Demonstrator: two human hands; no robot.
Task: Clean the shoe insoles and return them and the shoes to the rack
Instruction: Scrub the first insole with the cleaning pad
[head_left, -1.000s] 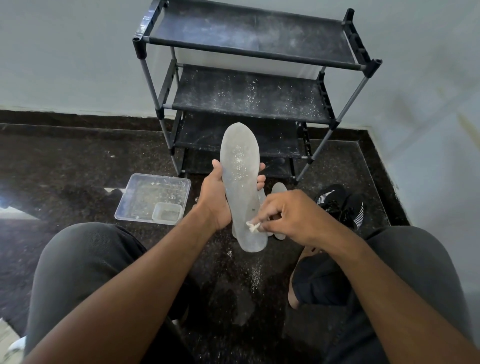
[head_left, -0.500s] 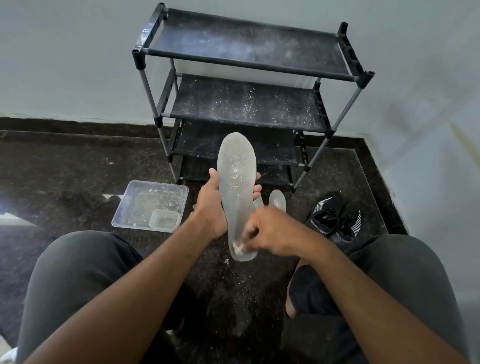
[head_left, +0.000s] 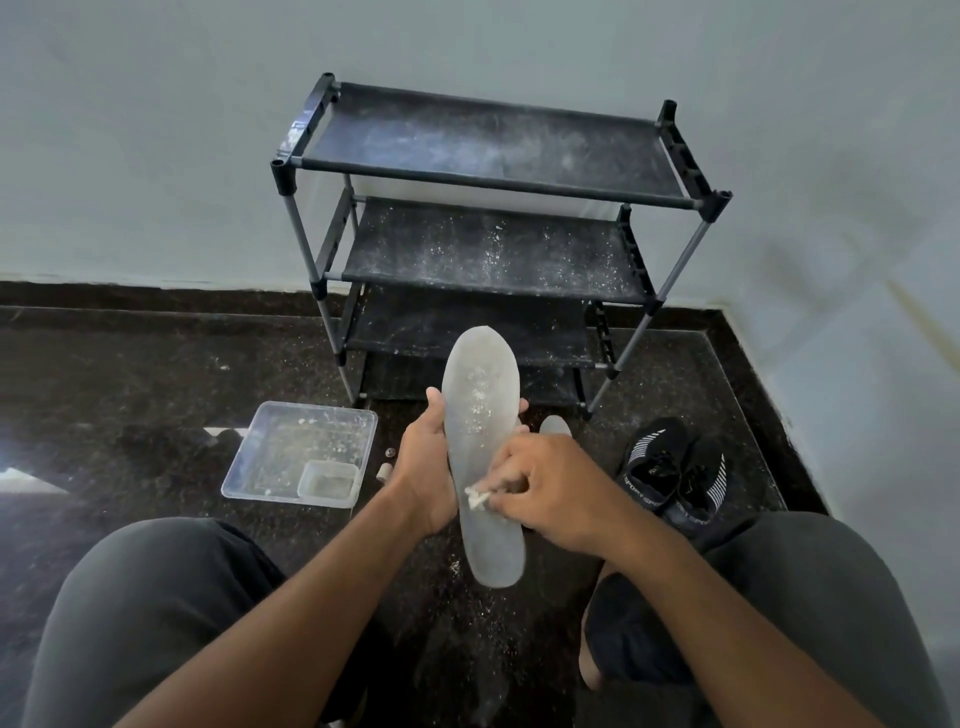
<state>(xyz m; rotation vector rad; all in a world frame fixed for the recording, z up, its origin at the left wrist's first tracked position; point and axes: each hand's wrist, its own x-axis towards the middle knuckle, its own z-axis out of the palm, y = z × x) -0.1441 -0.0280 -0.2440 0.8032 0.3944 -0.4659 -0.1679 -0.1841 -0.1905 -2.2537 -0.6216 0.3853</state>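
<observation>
A pale grey insole (head_left: 483, 415) with white specks stands upright between my knees. My left hand (head_left: 423, 467) grips it round its middle from the left. My right hand (head_left: 545, 488) pinches a small white wad (head_left: 475, 498) and presses it against the insole's lower half. The tip of a second insole (head_left: 555, 425) shows on the floor behind my right hand. Two black shoes (head_left: 672, 473) with white stripes lie side by side on the floor at the right. The dusty black shoe rack (head_left: 488, 244) stands against the wall, its shelves bare.
A clear plastic tray (head_left: 298, 449) with a small clear tub (head_left: 328, 482) in its corner sits on the dark floor at the left. A small cork-like piece (head_left: 384, 472) lies beside it. White crumbs dot the floor. Wall corner at the right.
My right hand with the white wad has moved up the insole from its heel end toward the middle. The view has tilted up, showing more wall.
</observation>
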